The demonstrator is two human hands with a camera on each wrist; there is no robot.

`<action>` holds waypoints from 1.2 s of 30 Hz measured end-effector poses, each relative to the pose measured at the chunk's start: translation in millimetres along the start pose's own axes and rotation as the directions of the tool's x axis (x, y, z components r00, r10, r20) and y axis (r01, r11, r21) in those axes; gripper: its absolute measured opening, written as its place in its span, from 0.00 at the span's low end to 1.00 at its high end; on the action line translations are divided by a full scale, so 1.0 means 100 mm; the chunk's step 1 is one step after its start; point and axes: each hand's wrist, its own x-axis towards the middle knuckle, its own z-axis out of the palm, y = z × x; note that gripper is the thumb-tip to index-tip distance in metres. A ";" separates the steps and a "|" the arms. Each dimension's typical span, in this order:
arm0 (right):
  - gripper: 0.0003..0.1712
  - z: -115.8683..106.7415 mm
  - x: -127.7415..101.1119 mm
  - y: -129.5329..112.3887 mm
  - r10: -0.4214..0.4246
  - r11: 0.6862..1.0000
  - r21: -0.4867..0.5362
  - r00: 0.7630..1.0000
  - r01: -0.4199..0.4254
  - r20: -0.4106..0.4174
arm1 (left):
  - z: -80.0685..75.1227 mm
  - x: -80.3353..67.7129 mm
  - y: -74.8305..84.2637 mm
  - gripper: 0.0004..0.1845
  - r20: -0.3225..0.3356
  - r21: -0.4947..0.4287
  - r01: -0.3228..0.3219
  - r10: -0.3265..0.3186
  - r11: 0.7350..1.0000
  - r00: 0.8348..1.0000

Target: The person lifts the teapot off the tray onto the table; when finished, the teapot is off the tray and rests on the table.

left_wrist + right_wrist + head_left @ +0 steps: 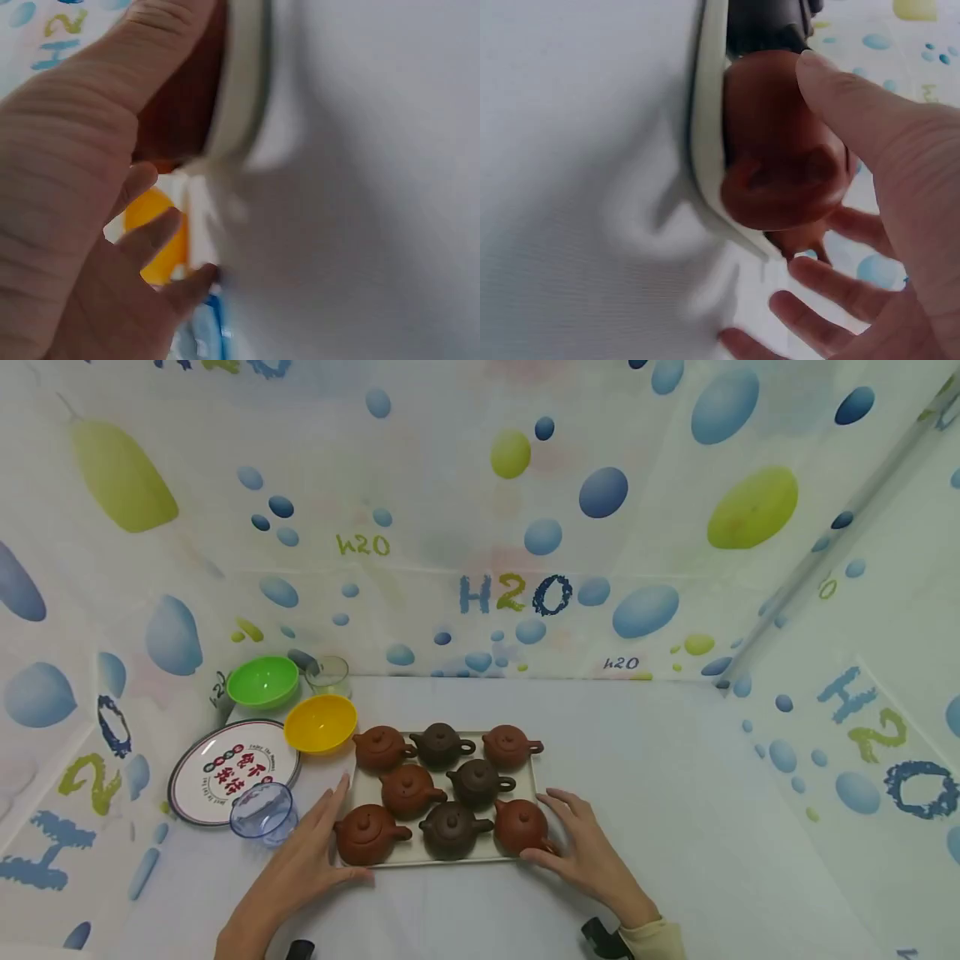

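A cream rectangular tray point(420, 859) bears several small clay teapots in rows, some reddish brown, some dark brown. My left hand point(311, 847) lies along the tray's left side, thumb toward the front edge, beside a reddish teapot point(367, 835). In the left wrist view its fingers are spread and loosely extended. On the other side, my right hand point(588, 852) is at the front right corner with fingers apart. Its thumb is by a reddish teapot point(780, 112) and overlaps it in the right wrist view; contact there I cannot tell. A dark teapot point(453, 831) sits between these two.
Left of the tray are a yellow bowl point(321, 725), a green bowl point(262, 682), a clear glass point(328, 677), a white plate with a dark rim point(206, 785) and a blue transparent cup point(262, 812). A patterned curtain point(450, 485) hangs behind the white table point(637, 752).
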 end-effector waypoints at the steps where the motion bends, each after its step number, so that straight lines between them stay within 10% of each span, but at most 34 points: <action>1: 0.43 0.01 0.00 0.01 0.023 1.000 0.012 1.000 -0.023 -0.001 | 0.01 0.00 -0.03 0.79 0.012 -0.006 0.006 -0.006 1.000 1.000; 8: 0.27 0.00 -0.01 0.05 0.235 0.950 0.185 0.965 -0.253 0.114 | 0.06 0.01 -0.16 0.79 0.049 -0.045 0.021 -0.019 0.999 0.999; 14: 0.19 0.01 -0.07 0.13 0.225 0.876 0.351 0.924 -0.331 0.309 | 0.07 0.01 -0.18 0.70 0.084 -0.022 0.056 -0.054 0.998 0.995; 21: 0.30 0.01 -0.12 0.23 0.159 0.642 0.603 0.852 -0.473 0.499 | 0.06 0.04 -0.18 0.70 0.142 -0.019 0.121 -0.117 0.992 0.983; 27: 0.27 0.04 -0.14 0.29 0.084 0.486 0.718 0.844 -0.498 0.529 | 0.07 0.05 -0.16 0.70 0.156 -0.009 0.139 -0.136 0.990 0.978; 36: 0.33 0.10 -0.17 0.29 0.058 0.477 0.764 0.883 -0.435 0.466 | 0.03 0.04 -0.12 0.70 0.172 -0.013 0.167 -0.162 0.986 0.972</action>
